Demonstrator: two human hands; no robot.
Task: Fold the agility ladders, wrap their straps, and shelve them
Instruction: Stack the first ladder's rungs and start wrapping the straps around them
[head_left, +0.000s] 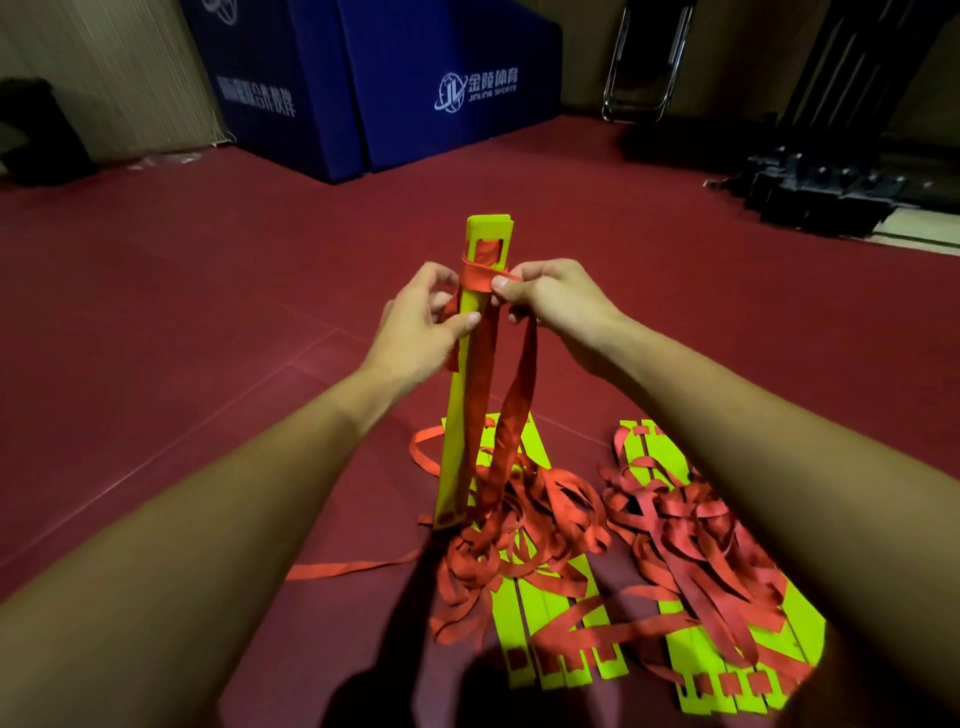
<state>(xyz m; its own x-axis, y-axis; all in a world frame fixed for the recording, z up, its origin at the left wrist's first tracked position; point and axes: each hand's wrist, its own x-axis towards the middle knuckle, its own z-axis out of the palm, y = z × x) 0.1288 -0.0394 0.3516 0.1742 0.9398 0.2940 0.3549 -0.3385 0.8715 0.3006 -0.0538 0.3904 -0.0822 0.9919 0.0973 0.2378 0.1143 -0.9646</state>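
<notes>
A stack of yellow ladder rungs (464, 395) stands upright in front of me, its lower end near the floor. My left hand (418, 325) grips the stack just below its top, thumb on the front face. My right hand (550, 296) pinches a red strap (480, 278) that crosses the stack near the top. Two lengths of strap (514, 410) hang down from my hands into a tangle. Two more groups of yellow rungs lie flat on the floor, one (550, 639) in the middle and one (737, 670) at the right, both covered in loose red straps.
The floor (218, 322) is dark red. A blue padded block (405, 78) stands at the back. A folded chair (649, 62) leans at the back right, and black equipment (821, 187) lies on the right. One loose strap end (348, 569) trails left across the floor.
</notes>
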